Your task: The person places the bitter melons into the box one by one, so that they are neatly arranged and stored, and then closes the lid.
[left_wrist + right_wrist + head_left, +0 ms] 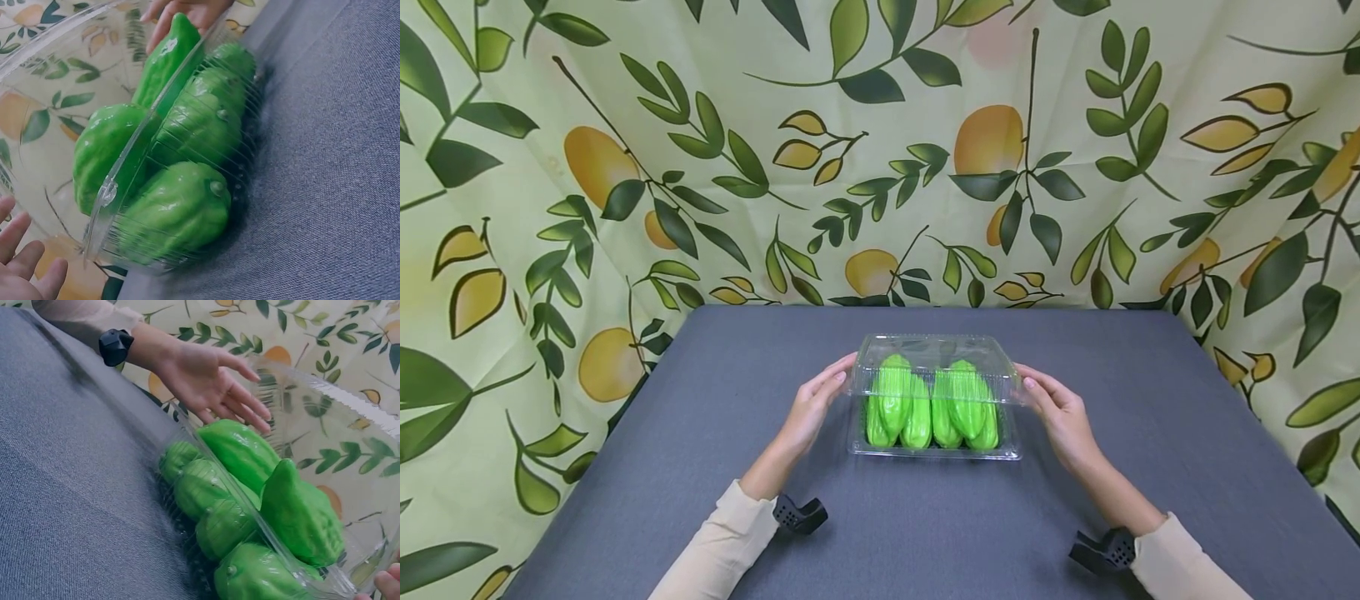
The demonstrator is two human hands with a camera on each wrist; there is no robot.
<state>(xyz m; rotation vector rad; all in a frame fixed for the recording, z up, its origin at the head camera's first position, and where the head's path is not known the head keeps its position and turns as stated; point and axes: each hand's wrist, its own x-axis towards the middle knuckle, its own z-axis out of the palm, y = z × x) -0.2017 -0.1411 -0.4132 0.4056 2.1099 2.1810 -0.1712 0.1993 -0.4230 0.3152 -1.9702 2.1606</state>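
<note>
A clear plastic clamshell box (934, 454) stands on the table, its lid (934, 343) tilted partway over the base. Inside lie several glossy green, ridged, tapered vegetables (893, 400), like small gourds, some stacked on others. At the lid's left side is my left hand (805, 412), fingers extended towards the edge; the right wrist view shows this hand (206, 378) with straight, spread fingers. Opposite it, my right hand (1063, 417) reaches the lid's right side, fingertips at the edge and thumb in front. Part of its fingers is hidden behind the plastic.
The box stands near the middle of a dark grey table (760, 342). A cloth (700, 150) printed with leaves and fruit hangs behind it and along both sides. Each wrist wears a small black camera (801, 514) below the light sleeve.
</note>
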